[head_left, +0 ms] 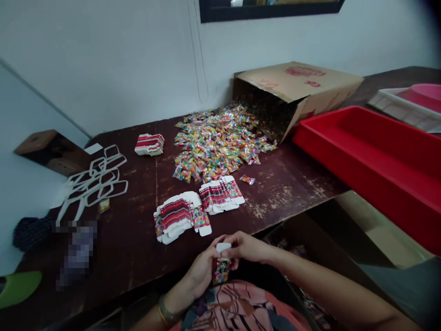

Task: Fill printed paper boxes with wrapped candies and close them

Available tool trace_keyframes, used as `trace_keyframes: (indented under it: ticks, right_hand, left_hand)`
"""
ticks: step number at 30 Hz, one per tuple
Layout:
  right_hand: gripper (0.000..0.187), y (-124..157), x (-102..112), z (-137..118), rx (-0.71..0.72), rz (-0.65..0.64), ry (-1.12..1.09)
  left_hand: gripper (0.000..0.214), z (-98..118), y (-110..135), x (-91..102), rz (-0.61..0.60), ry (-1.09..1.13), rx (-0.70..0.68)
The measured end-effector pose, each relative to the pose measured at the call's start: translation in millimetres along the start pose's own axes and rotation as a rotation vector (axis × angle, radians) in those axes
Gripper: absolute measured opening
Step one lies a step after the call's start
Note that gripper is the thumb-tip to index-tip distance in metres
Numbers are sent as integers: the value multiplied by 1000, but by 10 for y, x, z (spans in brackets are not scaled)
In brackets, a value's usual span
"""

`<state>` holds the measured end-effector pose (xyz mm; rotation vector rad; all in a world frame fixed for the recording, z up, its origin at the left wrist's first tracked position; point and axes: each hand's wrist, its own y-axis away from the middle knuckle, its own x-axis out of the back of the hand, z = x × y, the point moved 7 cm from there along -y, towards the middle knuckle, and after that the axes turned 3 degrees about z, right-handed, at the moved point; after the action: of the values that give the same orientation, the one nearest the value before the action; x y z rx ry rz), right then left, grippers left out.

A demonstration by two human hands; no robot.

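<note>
head view | left hand (pixel 202 269) and right hand (pixel 244 247): fingers curled closely round one small carton (pixel 221 272), by the near edge of scuffed brown table (pixel 138 184) | on it: candy heap (pixel 213 145), open cardboard box (pixel 303 80) | pale wall (pixel 120 59) behind

Scuffed brown table (pixel 120 248), wrapped candy pile (pixel 217 142), flat carton stacks (pixel 175 215)

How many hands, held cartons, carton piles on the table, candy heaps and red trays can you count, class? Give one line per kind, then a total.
Hands: 2
Held carton: 1
Carton piles: 3
Candy heap: 1
Red tray: 1
Total: 8
</note>
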<state>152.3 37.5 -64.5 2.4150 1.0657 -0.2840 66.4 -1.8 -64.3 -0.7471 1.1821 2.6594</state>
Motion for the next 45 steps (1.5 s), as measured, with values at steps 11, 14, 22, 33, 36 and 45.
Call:
trace_keyframes:
  ticks: [11, 14, 22, 33, 36, 45]
  right_hand:
    - [25, 166, -55, -288, 501, 249, 516]
    - [24, 235, -59, -282, 545, 244, 584]
    - [20, 176, 91, -288, 532, 281, 653]
    - [15, 108, 276, -186, 474, 398, 649]
    - [12, 68, 317, -225, 467, 385, 588]
    - [31, 365, -31, -392, 511, 149, 776]
  left_hand:
    - [60, -33, 78, 197, -118, 42, -96]
    - [56, -46, 74, 219, -130, -95, -152]
    - [48, 5, 32, 87, -220, -242, -196]
    - [36, 41, -64, 137, -90, -369, -223]
    - [33, 88, -87, 129, -15, -357, -241]
    - [36, 86, 12, 238, 74, -332, -263]
